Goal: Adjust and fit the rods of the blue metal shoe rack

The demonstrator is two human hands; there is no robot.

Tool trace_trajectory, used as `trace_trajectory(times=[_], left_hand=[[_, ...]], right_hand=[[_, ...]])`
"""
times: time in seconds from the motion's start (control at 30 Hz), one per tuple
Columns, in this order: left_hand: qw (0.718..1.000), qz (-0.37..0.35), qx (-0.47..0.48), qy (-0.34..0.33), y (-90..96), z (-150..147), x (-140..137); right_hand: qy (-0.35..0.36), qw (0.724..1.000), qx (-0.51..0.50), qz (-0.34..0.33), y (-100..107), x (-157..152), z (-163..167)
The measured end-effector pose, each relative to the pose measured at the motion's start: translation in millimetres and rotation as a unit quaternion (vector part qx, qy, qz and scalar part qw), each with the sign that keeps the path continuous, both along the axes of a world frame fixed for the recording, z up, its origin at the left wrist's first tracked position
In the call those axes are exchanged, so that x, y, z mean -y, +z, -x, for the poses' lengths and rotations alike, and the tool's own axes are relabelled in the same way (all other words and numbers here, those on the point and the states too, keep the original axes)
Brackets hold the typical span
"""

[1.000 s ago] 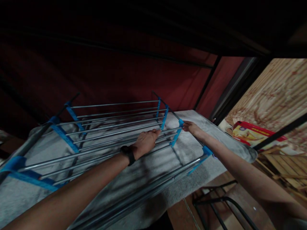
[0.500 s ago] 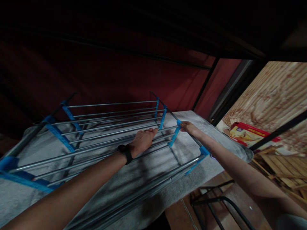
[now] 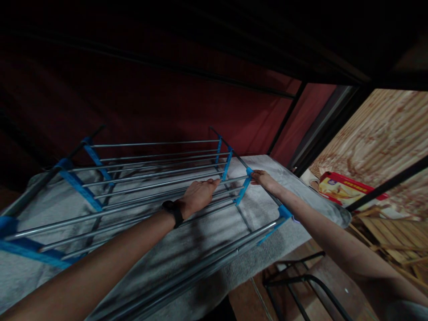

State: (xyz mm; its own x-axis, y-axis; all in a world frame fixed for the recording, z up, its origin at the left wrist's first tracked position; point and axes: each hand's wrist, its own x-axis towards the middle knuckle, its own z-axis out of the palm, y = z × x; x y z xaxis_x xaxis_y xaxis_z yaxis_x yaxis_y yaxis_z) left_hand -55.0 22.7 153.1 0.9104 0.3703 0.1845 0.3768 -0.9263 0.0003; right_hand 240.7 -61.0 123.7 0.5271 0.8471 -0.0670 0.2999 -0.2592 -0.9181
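A rack of grey metal rods and blue plastic brackets lies on its side across a grey cloth-covered surface. My left hand (image 3: 199,196), with a black band on its wrist, is closed over a metal rod (image 3: 177,179) near the rack's right end; the undersides of its fingers are hidden. My right hand (image 3: 262,177) pinches a blue bracket (image 3: 249,171) where that rod meets the right-side pole. At the near right corner, another blue bracket (image 3: 284,212) joins more rods. Further blue brackets (image 3: 78,185) hold the rods' left ends.
A dark red panel (image 3: 160,107) stands behind the rack. Black frame bars cross above and to the right. At right are a red and yellow box (image 3: 347,189) and wooden slatted pieces (image 3: 397,234). A black metal-legged stool or chair (image 3: 310,277) stands below the grey cloth (image 3: 267,167).
The rack's left end has shifted slightly left in view. Both hands keep nearly the same places on the rack.
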Motion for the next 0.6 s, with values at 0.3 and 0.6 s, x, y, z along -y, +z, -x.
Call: trace_trajectory(times=[0.3,0.6], left_hand=[[0.999,0.038,-0.021,-0.013,7.4,1,-3],[0.999,0.030,0.019,0.024,5.1,0,7]], right_hand=[[0.002,1.000,-0.008,-0.006,1,2,4],[-0.005,1.000,-0.016,-0.008,5,4,9]])
